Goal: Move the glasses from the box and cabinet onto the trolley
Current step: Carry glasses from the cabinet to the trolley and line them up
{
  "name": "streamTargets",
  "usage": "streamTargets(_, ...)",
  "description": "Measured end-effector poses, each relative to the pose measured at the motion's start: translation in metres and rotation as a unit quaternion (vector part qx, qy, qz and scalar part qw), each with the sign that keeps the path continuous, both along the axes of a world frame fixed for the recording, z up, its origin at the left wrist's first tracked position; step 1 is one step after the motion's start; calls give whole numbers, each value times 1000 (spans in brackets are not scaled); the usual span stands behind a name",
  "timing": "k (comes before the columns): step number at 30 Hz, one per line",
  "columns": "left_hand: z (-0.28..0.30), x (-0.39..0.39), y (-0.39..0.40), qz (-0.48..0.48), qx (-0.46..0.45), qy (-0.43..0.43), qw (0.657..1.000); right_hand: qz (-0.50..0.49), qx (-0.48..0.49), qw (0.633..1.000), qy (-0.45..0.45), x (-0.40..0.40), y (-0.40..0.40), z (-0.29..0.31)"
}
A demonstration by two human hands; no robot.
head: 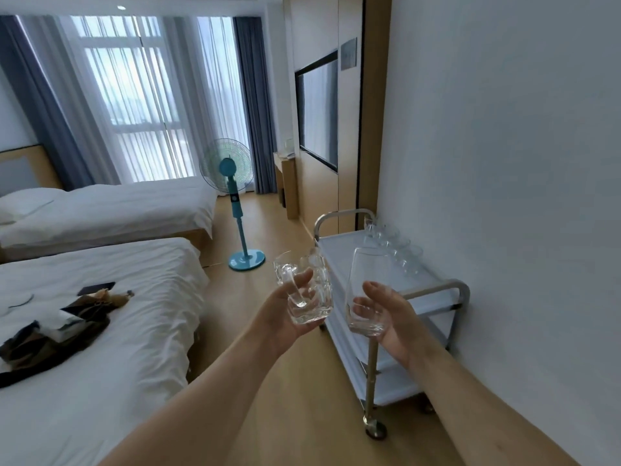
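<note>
My left hand (pixel 285 307) grips a thick clear glass mug (pixel 304 285) from below, held out in front of me. In my right hand (pixel 389 317) is a tall smooth clear glass (pixel 368 290), fingers curled round its base. Both glasses hover just left of the white trolley (pixel 339 250), which stands against the right wall. A row of several clear glasses (pixel 393 247) lines the far side of the trolley's top shelf, close to the wall. No box or cabinet is in view.
Two white beds, the near one (pixel 100 331) with dark clothes and a phone on it, fill the left. A teal standing fan (pixel 235 203) stands on the wooden floor ahead. A wall television (pixel 319 112) and small desk (pixel 285 183) lie beyond the trolley.
</note>
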State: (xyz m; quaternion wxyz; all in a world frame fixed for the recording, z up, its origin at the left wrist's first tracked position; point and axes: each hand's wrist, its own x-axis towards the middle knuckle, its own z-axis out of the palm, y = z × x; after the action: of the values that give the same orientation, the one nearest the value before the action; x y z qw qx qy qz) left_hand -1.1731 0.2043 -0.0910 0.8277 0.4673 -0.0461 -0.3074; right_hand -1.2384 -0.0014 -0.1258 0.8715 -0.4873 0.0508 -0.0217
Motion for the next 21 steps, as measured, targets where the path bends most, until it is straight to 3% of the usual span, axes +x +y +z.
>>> streamTargets(9, -11, 117, -4, -82, -15, 37, 996, -90, -10, 995, 36, 89, 6, -8)
streamTargets(21, -38, 206, -21, -143, -11, 62, 988, -152, -16, 985, 74, 159, -5, -33)
